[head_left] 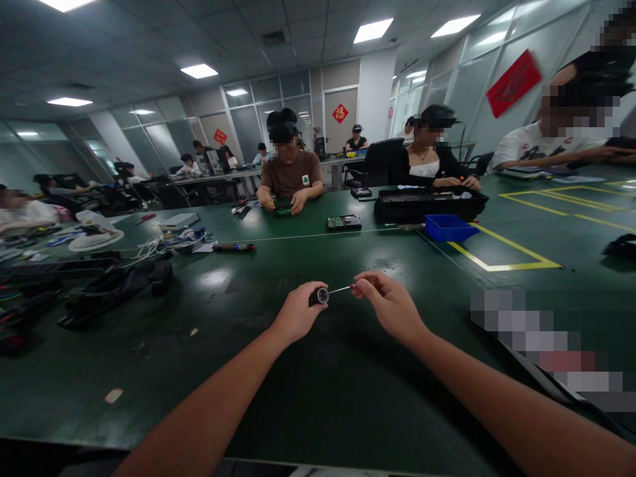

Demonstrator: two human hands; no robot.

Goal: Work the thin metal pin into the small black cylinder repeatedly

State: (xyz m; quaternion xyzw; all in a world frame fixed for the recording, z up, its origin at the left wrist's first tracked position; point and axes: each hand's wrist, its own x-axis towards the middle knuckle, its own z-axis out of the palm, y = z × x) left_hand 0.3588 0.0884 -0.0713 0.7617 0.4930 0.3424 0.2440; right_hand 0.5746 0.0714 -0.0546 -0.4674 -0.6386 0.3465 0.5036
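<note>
My left hand (298,310) is closed around a small black cylindrical part (320,296) with a round, silvery end facing me. In my right hand (390,301) is a screwdriver (340,289), pinched near its reddish handle. Its thin metal shaft points left and reaches the side of the black part; whether the tip sits in a screw is too small to tell. Both hands are held above the dark green table (308,411), near its middle.
A black tool (233,247) lies ahead on the left, with a black bag (119,291) nearer. Further off are a circuit-board device (344,223), a blue bin (450,228) and a long black tray (430,204). Several people sit around the tables; one opposite (291,169) handles a small device.
</note>
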